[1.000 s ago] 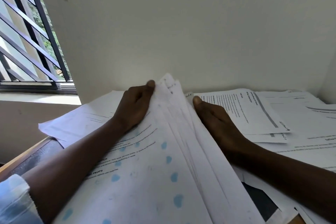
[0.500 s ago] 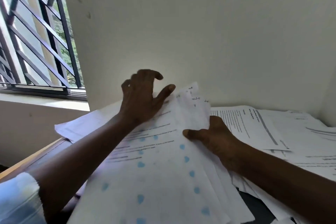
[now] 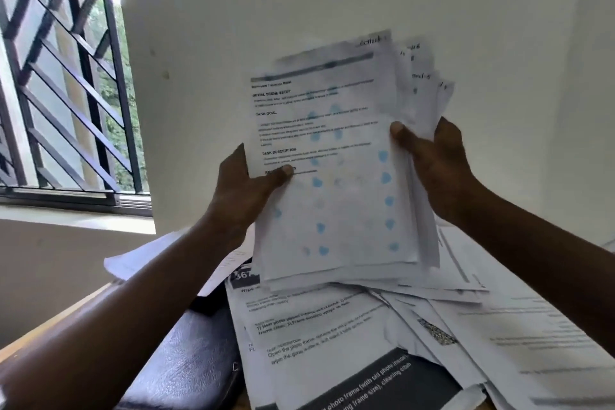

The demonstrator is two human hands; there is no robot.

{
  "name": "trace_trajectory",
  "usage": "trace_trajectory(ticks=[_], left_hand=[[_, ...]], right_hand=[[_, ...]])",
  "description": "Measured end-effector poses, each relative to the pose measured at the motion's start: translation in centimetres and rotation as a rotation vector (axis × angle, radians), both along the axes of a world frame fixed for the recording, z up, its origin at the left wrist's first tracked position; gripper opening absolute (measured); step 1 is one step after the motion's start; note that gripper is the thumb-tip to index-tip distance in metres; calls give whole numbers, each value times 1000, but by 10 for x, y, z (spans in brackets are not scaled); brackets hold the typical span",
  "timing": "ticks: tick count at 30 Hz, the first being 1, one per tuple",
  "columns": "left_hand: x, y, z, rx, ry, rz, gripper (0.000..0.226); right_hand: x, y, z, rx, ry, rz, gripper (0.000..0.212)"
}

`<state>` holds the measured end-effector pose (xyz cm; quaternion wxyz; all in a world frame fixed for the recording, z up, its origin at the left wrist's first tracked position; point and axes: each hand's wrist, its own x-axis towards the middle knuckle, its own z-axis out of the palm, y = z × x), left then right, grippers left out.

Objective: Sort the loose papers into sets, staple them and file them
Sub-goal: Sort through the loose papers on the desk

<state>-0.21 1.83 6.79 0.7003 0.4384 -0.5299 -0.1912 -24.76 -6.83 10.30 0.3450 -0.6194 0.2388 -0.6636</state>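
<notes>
Sheaf of papers (image 3: 339, 183) was held upright above surface (image 3: 40, 326), long axis vertical, print facing the person. Left hand (image 3: 243, 190) pinched left edge, thumb on front. Right hand (image 3: 436, 163) gripped right edge, where sheets fanned unevenly. Loose papers (image 3: 332, 326) lay directly below. Squaring sheaf likely meant tapping bottom edge straight down.

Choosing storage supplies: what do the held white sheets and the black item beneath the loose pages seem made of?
Held stack of white printed sheets: thin matte paper; blue marks show through, edges fan. Black grained item: probably leather or imitation leather, semi-gloss; soft sheen and fine creased texture.
</notes>
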Motion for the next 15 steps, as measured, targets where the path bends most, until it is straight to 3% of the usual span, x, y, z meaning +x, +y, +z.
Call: trace_trajectory(ticks=[3, 6, 11, 15], left_hand=[[-22, -9, -20, -67, 13, 123, 27], [-34, -17, -60, 12, -74, 270, 36], [-35, -29, -70, -25, -178, 176, 32], [-36, -35, -51, -128, -131, 182, 34]], right_hand=[[-8, 8, -30, 42, -4, -223, 55], [-16, 13, -89, 191, 116, -305, 63], [-13, 7, -139, 311, 241, -241, 47], [-14, -1, -118, 167, 187, -308, 32]])
